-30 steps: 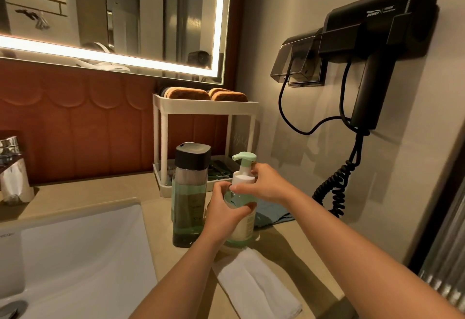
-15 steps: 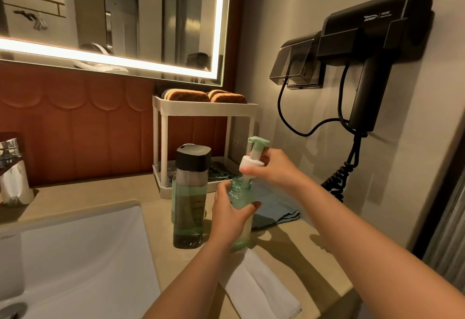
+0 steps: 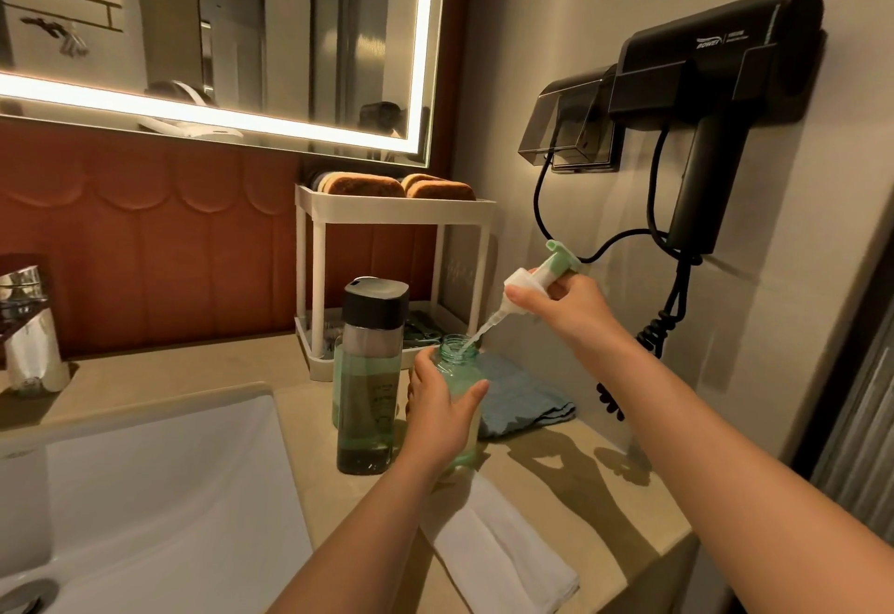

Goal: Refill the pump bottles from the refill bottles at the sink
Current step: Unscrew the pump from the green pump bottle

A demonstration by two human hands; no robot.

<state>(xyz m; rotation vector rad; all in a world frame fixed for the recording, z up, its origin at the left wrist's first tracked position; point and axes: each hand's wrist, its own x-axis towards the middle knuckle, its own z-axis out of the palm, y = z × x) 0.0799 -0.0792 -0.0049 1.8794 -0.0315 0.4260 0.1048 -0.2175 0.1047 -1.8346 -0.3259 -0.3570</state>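
Observation:
A small green pump bottle [image 3: 465, 371] stands on the counter, its neck open, with my left hand [image 3: 438, 412] wrapped around its body. My right hand [image 3: 563, 303] holds the white and green pump head [image 3: 539, 277] tilted up to the right, and its dip tube still reaches into the bottle's mouth. Just left of it stands a tall clear refill bottle [image 3: 370, 381] with a black cap and green liquid in its lower part.
A white sink basin [image 3: 145, 492] fills the lower left, with a chrome tap [image 3: 26, 328] behind it. A white two-tier rack [image 3: 392, 245] stands at the back. A blue cloth [image 3: 525, 395] and a white towel [image 3: 503, 545] lie on the counter. A black hairdryer [image 3: 711, 95] hangs on the right wall.
My right hand has unscrewed the pump head and lifted it up and to the right, out of the bottle. My left hand has kept its grip on the bottle.

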